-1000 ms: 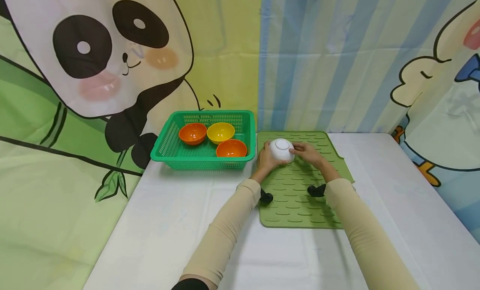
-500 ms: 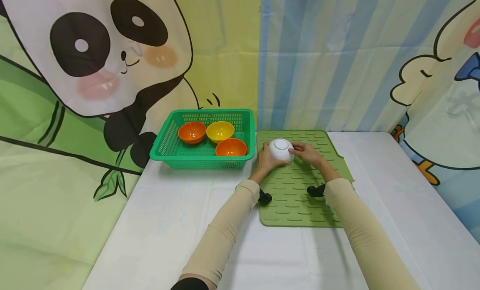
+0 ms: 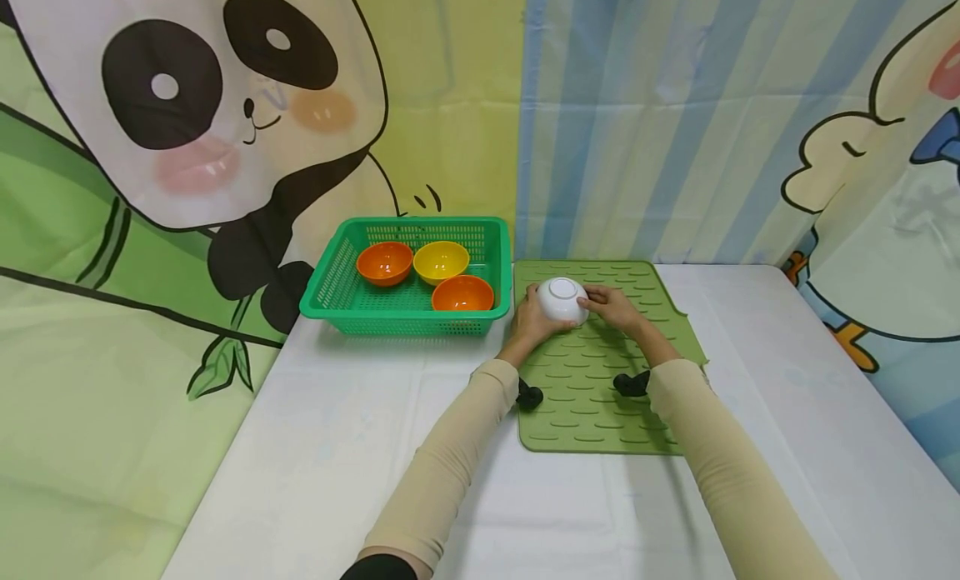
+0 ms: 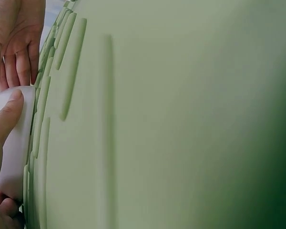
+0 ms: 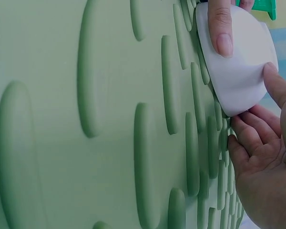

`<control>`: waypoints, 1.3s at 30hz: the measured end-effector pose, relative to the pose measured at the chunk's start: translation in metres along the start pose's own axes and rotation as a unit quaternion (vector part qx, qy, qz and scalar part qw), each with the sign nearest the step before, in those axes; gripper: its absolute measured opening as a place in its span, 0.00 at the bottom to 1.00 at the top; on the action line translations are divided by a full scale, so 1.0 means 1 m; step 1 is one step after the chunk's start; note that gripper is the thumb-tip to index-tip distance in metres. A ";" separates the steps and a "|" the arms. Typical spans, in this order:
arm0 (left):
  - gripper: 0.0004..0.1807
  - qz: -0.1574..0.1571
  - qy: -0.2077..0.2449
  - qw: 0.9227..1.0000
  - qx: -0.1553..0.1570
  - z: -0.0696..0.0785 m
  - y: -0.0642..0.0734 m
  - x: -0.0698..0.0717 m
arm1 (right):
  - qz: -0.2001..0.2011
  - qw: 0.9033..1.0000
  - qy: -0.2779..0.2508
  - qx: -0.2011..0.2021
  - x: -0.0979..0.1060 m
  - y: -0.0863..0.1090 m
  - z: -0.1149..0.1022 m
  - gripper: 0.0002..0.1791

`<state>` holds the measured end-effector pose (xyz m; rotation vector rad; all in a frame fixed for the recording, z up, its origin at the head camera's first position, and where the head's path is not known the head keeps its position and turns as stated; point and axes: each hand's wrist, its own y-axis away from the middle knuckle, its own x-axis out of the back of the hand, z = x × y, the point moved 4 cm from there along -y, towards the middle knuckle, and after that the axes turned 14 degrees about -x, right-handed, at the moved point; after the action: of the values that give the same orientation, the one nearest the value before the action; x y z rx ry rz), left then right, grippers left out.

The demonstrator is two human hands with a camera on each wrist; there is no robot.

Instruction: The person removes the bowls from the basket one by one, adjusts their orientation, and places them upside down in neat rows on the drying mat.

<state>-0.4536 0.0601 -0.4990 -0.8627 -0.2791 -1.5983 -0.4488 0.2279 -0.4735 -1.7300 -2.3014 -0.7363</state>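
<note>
Toward the far left corner of the mat [image 3: 585, 397], the bowl [image 3: 564, 303] is gripped by the left hand [image 3: 533, 320], fingers and thumb round its side, and pinched opposite by the right hand [image 3: 615, 307]. Even, light pressure should be kept from both sides, the rim held level. Its mouth is turned down, foot up; no long axis is shown by the round form.

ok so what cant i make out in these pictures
Head view: the inside of the white bowl, hidden because it is upside down.
Head view: the lower part of the front orange bowl, behind the front wall of the green basket.
Head view: the near right corner of the green mat, covered by the right sleeve.
Left wrist view: part of the white bowl, cut off by the left edge.
</note>
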 end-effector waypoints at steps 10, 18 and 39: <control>0.55 -0.005 -0.008 1.000 -0.002 0.000 0.000 -0.001 | -0.015 1.000 -0.017 -0.008 -0.005 0.022 -0.021 0.32; 0.55 -0.007 -0.008 1.000 -0.009 0.001 0.001 -0.001 | -0.010 1.000 -0.009 -0.011 -0.006 0.025 -0.023 0.32; 0.55 -0.029 -0.109 0.992 -0.051 0.032 0.036 0.018 | 0.008 1.000 -0.002 -0.007 -0.001 -0.003 0.009 0.35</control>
<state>-0.4083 0.0581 -0.4750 -1.1204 -0.3828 -1.5832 -0.4494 0.2303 -0.4822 -1.7549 -2.2887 -0.7475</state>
